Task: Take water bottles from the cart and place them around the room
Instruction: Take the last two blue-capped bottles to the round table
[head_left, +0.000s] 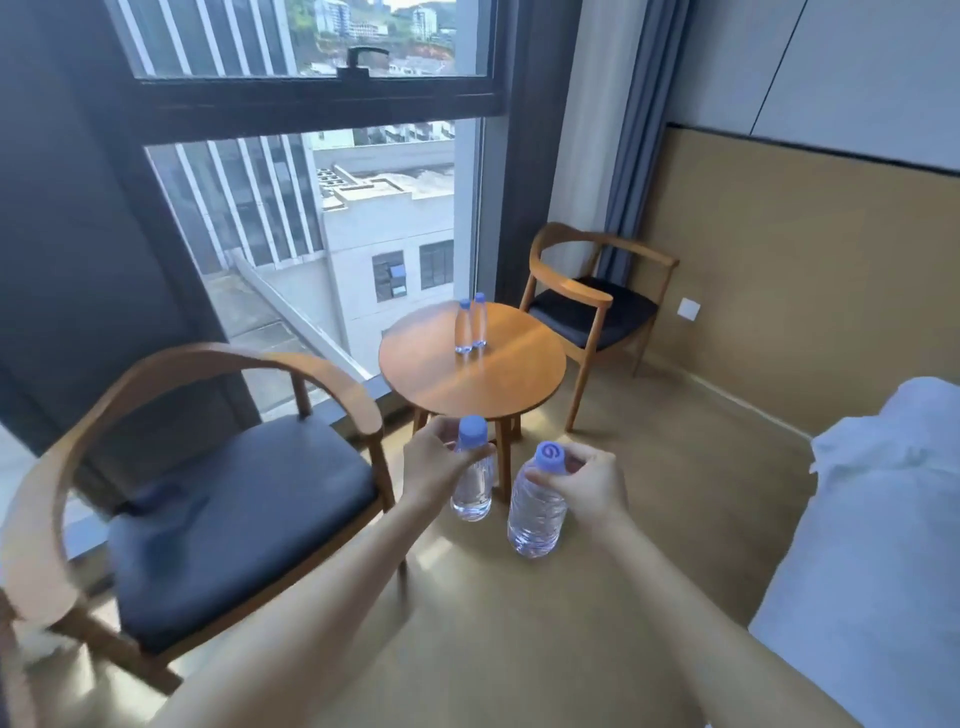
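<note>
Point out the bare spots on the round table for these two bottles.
The round table is bare across its near half and right side. Only the far-left part is taken, by two standing bottles. Left hand and right hand each hold a bottle.

Single head-worn wide-angle view; scene seen from standing height, tilted forward and down. Both forearms shown entering from bottom edge, left hand (434, 467) and right hand (587, 483) closest to lens, near frame centre. Table (498, 382) framed at mid-distance just beyond hands; window (311, 156) faced behind it. Edges bent by lens distortion. No second view given.
</note>
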